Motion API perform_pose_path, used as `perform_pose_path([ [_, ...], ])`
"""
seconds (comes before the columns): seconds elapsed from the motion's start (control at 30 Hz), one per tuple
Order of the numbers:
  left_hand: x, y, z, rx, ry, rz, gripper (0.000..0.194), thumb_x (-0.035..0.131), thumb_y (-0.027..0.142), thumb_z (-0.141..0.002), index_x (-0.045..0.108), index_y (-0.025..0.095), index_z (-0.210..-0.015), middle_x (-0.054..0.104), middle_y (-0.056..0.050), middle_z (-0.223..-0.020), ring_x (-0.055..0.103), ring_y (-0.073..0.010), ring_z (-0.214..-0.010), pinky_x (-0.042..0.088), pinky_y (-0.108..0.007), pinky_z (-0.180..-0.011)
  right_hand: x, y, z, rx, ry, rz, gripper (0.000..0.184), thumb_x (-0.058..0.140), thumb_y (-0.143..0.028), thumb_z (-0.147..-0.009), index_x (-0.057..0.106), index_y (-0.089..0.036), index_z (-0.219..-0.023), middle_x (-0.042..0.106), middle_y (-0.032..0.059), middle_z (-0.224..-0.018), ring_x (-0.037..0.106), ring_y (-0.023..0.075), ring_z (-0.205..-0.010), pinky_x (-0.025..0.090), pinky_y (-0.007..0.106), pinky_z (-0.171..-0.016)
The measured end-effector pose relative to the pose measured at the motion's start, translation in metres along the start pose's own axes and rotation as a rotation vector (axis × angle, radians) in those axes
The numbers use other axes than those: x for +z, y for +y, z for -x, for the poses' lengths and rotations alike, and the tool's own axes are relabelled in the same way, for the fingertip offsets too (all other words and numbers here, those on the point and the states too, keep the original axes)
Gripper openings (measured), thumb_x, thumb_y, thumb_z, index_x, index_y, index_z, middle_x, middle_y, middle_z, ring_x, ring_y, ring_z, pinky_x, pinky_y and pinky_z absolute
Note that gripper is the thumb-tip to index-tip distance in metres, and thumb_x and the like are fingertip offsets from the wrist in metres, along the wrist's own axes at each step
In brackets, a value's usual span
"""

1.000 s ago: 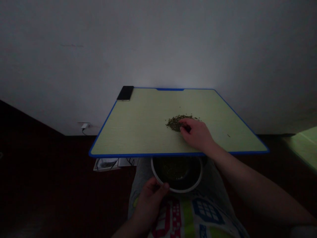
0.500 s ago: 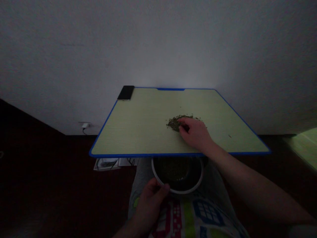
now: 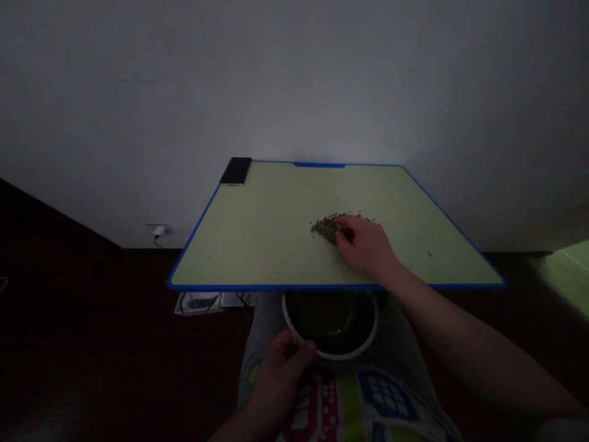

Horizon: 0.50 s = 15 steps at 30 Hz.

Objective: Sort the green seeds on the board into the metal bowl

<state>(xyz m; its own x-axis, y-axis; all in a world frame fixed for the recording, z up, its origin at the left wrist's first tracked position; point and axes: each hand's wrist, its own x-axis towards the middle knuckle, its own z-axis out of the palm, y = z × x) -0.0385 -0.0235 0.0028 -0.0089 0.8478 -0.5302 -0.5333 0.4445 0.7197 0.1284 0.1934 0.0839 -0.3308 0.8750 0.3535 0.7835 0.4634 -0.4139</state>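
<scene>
One left hand [image 3: 285, 368] pinched one bowl [image 3: 354, 337]; one right hand [image 3: 365, 245], fingers slightly apart, touched one pile [image 3: 327, 228].

The bowl [image 3: 341, 356] is partly hidden by the table [image 3: 257, 233].

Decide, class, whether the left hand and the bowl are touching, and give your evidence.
Touching: the head view shows the left hand with its thumb over the near-left rim of the bowl.

- readable text, labels, brands, numbers, signs: none
- printed clothing [image 3: 352, 402]: pink, blue and green blocky shapes, any lettering too dark and blurred to read
- wall [image 3: 285, 80]: faint mark [image 3: 138, 80], not legible as writing
</scene>
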Motion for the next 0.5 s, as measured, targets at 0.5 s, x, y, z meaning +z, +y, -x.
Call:
perform_pose_path([
  [0.5,-0.0011,0.0002,-0.0025,0.003,-0.006,-0.01,0.051,0.101,0.06,-0.059,0.082,0.021,-0.086,0.086,-0.005,-0.083,0.078,-0.0251,-0.082,0.058,-0.038,-0.088,0.0006,-0.0034,-0.0031,0.02,-0.02,0.049,0.035,0.058,-0.02,-0.092,0.079,-0.017,-0.12,0.083,0.0136,-0.103,0.078,0.0307,-0.098,0.059,0.045,-0.093],
])
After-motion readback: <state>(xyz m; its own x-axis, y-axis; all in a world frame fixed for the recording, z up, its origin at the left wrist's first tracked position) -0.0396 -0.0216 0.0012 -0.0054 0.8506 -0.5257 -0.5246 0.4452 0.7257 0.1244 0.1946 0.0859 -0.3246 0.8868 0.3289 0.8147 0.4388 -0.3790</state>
